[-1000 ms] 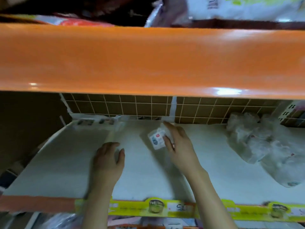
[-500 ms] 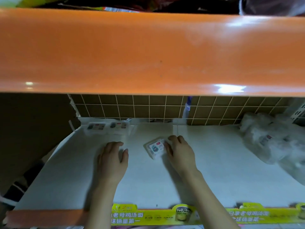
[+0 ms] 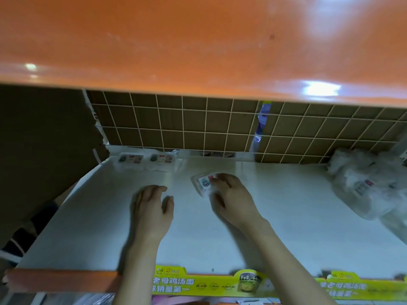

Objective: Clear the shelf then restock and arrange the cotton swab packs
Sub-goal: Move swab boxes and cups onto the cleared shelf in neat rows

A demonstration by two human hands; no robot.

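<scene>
On the shelf, head view: a white shelf (image 3: 286, 216) lies under an orange upper board (image 3: 198, 40), with both forearms reaching in over the front edge.
Right hand: the right hand (image 3: 231, 197) lies over a small cotton swab pack (image 3: 203, 183) at mid-shelf; its fingers (image 3: 222, 179) are bent down onto the pack's right half, pinning it against the shelf. Motion blur hides whether the thumb is under the pack.
Left hand: the left hand (image 3: 152, 208) rests palm down on the bare shelf, fingers loosely together, holding nothing, near the pack but apart from it.
Placed packs: two more packs (image 3: 146, 158) sit side by side at the back left corner, against the wire grid back (image 3: 198, 128).
Step in hand: judged as restocking, with this pack being set down or slid into place.
Next move: likely to push the pack back and leftward so it lines up beside the two at the rear, label facing front.
Right side: a heap of crumpled clear plastic bags (image 3: 372, 186) lies on the shelf, well apart from the hands.
Front edge: a yellow printed price strip (image 3: 220, 285) runs along it.
Room: dim; dark space left of the shelf.
</scene>
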